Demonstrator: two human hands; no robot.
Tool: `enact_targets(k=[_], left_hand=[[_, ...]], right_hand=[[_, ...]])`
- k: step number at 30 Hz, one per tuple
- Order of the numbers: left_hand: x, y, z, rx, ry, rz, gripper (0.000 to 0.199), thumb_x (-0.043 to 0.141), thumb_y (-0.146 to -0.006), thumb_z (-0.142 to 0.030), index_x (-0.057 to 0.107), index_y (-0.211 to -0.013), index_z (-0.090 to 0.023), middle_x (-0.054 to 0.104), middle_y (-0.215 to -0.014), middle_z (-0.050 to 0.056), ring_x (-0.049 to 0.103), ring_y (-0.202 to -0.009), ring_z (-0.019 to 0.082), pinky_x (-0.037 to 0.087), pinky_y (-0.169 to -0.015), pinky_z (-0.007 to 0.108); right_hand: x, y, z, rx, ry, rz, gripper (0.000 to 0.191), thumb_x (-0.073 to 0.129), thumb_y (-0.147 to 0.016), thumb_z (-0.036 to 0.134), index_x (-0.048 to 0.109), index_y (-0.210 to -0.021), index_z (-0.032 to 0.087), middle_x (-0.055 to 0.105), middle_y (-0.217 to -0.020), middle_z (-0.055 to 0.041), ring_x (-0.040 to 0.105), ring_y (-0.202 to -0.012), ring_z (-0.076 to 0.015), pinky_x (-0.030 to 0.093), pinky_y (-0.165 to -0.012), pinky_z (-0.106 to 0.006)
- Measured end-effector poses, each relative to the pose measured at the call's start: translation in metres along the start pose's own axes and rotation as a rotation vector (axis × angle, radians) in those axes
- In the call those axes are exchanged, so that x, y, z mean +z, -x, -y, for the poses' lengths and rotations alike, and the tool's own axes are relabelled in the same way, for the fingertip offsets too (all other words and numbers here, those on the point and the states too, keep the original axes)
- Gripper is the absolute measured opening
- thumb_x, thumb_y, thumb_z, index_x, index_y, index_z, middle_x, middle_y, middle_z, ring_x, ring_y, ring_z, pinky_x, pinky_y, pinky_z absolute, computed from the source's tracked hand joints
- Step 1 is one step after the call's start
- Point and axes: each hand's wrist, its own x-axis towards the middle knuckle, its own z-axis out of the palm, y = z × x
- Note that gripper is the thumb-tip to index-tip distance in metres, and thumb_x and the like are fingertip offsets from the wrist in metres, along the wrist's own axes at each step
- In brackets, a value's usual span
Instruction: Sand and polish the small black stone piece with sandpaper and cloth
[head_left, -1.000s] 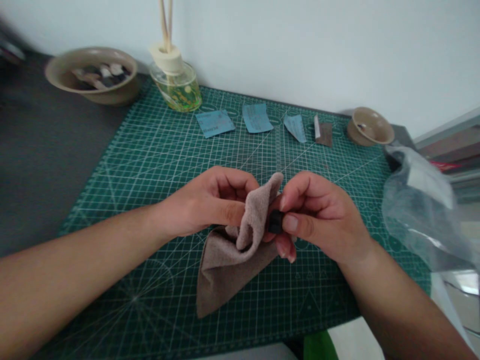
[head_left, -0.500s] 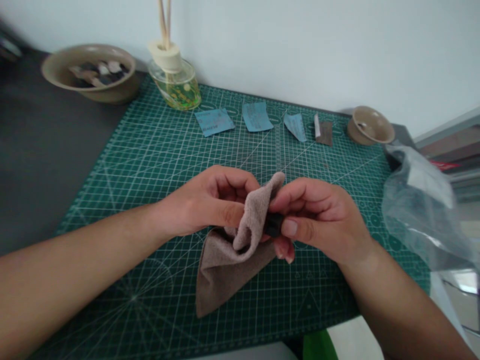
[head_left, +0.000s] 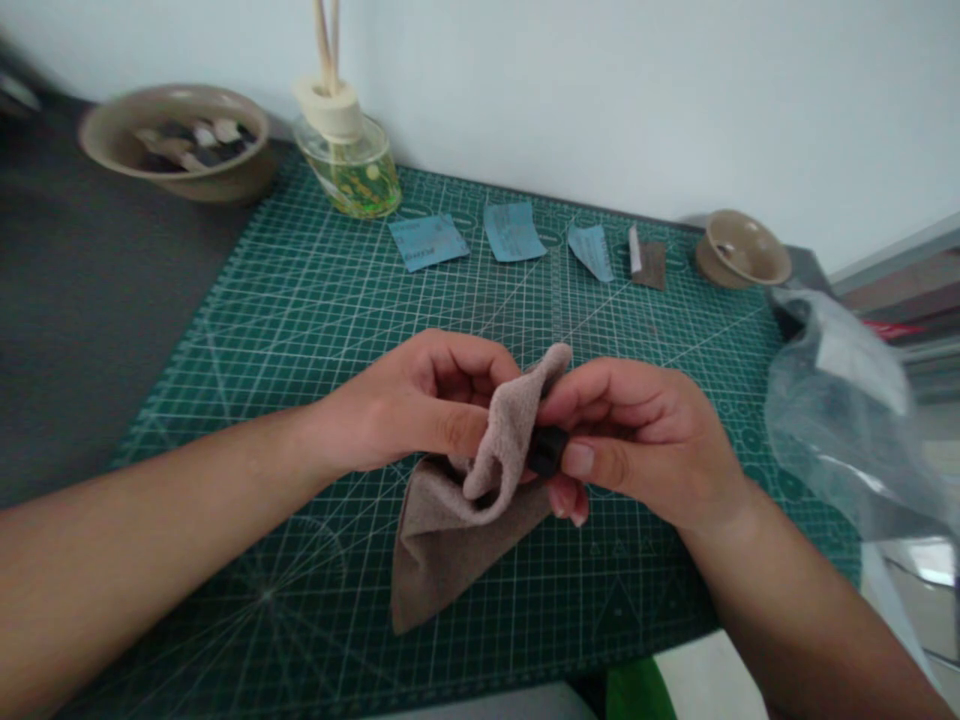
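A brownish-pink cloth (head_left: pixel 510 430) is pinched in my left hand (head_left: pixel 427 400), its lower corner hanging over the green cutting mat (head_left: pixel 300 350). Between the thumb and fingers of my right hand (head_left: pixel 637 430) is a small black block (head_left: pixel 548 451) with a faceted end. The cloth folds against the block's left side and covers part of it, so its full shape is hidden. Both hands are closed and held close together above the middle of the mat.
Behind stand a bowl of dark and pale pieces (head_left: pixel 180 180), a reed diffuser (head_left: pixel 345 150) and a smaller bowl (head_left: pixel 742 250). Blue paper pieces (head_left: pixel 513 232) and a small grey-brown piece (head_left: pixel 649 264) lie along the mat's back. A clear plastic bag (head_left: pixel 832 400) is at right.
Both hands keep nearly the same place and grip. The black block shows slightly more of its end face, as if turned a little.
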Motion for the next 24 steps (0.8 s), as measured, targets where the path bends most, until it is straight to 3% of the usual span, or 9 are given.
enact_targets(k=[24], left_hand=[[0.0017, -0.0002, -0.0025, -0.027, -0.022, -0.027, 0.024, 0.087, -0.073, -0.033, 0.075, -0.084, -0.015, 0.074, -0.073, 0.005, 0.066, -0.057, 0.013, 0.051, -0.052, 0.018]], right_hand=[[0.0000, 0.0005, -0.0002, -0.009, 0.012, -0.016, 0.022, 0.073, -0.086, 0.007, 0.070, -0.105, 0.017, 0.077, -0.078, -0.0011, 0.075, -0.061, -0.0124, 0.064, -0.055, -0.021]])
